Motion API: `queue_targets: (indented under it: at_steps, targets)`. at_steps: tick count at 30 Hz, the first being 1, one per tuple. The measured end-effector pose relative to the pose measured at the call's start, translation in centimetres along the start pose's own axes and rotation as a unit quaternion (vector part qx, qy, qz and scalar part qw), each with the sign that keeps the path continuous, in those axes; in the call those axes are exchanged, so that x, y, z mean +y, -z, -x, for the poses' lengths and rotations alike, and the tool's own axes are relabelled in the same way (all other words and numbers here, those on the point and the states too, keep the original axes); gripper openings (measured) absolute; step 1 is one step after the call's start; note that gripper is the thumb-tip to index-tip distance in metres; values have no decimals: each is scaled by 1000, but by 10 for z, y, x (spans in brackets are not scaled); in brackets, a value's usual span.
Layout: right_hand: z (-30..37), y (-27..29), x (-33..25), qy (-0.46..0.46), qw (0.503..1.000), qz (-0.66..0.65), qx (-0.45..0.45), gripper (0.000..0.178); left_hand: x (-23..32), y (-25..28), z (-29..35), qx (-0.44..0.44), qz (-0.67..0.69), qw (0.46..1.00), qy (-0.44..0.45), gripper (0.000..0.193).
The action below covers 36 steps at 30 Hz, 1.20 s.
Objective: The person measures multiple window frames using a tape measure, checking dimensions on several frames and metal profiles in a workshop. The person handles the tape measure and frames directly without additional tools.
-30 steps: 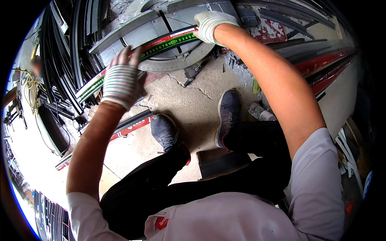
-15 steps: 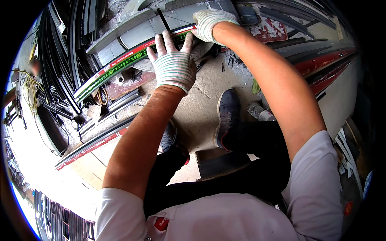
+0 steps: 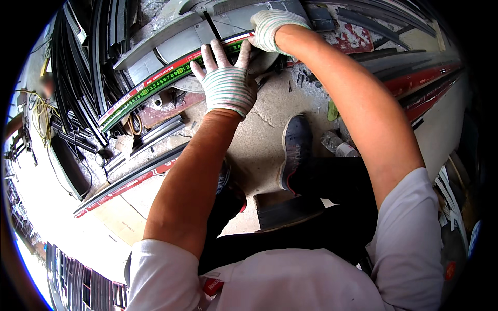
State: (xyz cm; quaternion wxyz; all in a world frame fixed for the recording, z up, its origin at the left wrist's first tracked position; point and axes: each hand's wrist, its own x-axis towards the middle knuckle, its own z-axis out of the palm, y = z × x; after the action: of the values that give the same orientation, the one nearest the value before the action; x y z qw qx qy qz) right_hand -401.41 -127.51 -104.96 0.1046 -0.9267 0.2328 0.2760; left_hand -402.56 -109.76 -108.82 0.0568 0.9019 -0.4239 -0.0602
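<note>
A long, thin profile strip (image 3: 163, 77), with red printed film along one side and a green numbered band along the other, lies across a grey metal work plate (image 3: 179, 44). My left hand (image 3: 228, 85), in a white knitted glove with thin stripes, rests on the strip with its fingers spread. At the strip's right end, my right hand (image 3: 277, 31) is closed, gloved the same way, its thumb against the strip; its other fingertips are hidden. A dark narrow slot (image 3: 211, 25) runs through the plate just beyond my left fingers.
Many black profiles (image 3: 98, 52) are heaped at the left. More red-filmed profiles (image 3: 425, 80) lie at the right. A plastic bottle (image 3: 340, 145) lies by my right shoe (image 3: 296, 147). Coiled yellow cable (image 3: 40, 116) hangs at far left, and offcuts litter the floor.
Both hands and the strip appear a little farther right, along with the whole scene, in a slight view shift. Both hands keep the same places on the strip.
</note>
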Motion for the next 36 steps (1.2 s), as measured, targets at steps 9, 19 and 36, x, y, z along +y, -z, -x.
queue_targets:
  at_steps: [9, 19, 36]
  targets:
    - [10, 8, 6, -8, 1000, -10, -7, 50, 1, -5, -1, 15, 2, 1000, 5, 84]
    - [15, -1, 14, -25, 999, -20, 35, 62, 4, -4, 0, 4, 12, 1000, 15, 84]
    - [4, -10, 69, 14, 993, -96, 69, 41, 2, -2, 1, 8, 3, 1000, 11, 84]
